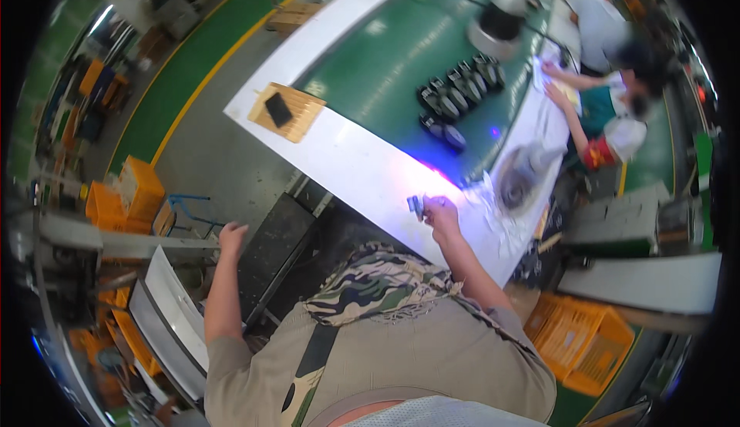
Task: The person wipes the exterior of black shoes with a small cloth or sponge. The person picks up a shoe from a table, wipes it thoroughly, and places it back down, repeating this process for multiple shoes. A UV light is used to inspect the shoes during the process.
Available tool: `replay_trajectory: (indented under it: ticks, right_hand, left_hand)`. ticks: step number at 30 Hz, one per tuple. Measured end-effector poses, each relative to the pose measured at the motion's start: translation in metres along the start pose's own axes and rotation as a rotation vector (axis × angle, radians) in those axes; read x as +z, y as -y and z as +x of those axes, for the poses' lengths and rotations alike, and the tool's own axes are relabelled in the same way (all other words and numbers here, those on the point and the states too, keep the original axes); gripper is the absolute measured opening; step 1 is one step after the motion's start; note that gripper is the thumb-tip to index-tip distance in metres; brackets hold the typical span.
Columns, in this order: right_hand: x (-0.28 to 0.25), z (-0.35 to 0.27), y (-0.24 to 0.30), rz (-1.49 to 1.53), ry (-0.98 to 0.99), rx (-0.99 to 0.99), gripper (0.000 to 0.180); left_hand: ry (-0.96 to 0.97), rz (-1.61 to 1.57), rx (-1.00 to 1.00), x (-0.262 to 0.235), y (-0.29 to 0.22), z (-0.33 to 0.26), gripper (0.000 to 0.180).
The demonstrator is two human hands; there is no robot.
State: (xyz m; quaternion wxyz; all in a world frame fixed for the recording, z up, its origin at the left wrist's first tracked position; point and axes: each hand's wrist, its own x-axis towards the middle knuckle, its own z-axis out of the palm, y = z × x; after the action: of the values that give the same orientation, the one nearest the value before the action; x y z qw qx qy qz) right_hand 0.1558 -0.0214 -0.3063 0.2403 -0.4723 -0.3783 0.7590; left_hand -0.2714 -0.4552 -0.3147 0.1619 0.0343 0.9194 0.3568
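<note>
Over the white worktop [370, 153], my right hand [441, 215] pinches a small blue and whitish piece [417, 206]; its exact kind is too small and blurred to name. A violet-red glow lights the table edge just beyond that hand. My left hand [233, 236] hangs in the air left of the table, touching nothing that I can see. Its fingers look loosely parted, with one pointing right. Several black and silver parts [447, 97] lie in a row on the green conveyor belt [370, 80] beyond the worktop.
A wooden slatted board [307, 115] bears a black phone-like slab [278, 109]. A round grey fan-like machine [518, 184] stands at right. A co-worker [617, 111] reaches over the far side. Orange crates [578, 342] sit lower right, others [127, 200] at left.
</note>
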Motion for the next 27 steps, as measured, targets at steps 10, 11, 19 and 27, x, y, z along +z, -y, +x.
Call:
replay_trajectory:
  ticks: [10,11,19,27]
  right_hand:
    - [-0.141,-0.043,0.014,0.105,-0.448,-0.080,0.021]
    - [-0.151,-0.046,0.016,0.120,-0.485,-0.088,0.020]
    - [-0.200,-0.038,0.009,0.028,-0.890,-0.312,0.018]
    - [-0.208,0.007,0.051,-0.631,-1.171,-0.474,0.015]
  left_hand:
    - [0.850,-0.168,0.030,0.310,-0.277,-0.054,0.058]
    - [0.936,-0.217,-0.031,0.337,-0.293,-0.055,0.061]
    - [1.176,-0.224,-0.417,0.503,-0.399,-0.089,0.106]
    - [1.084,-0.177,-0.565,0.590,-0.421,-0.092,0.061]
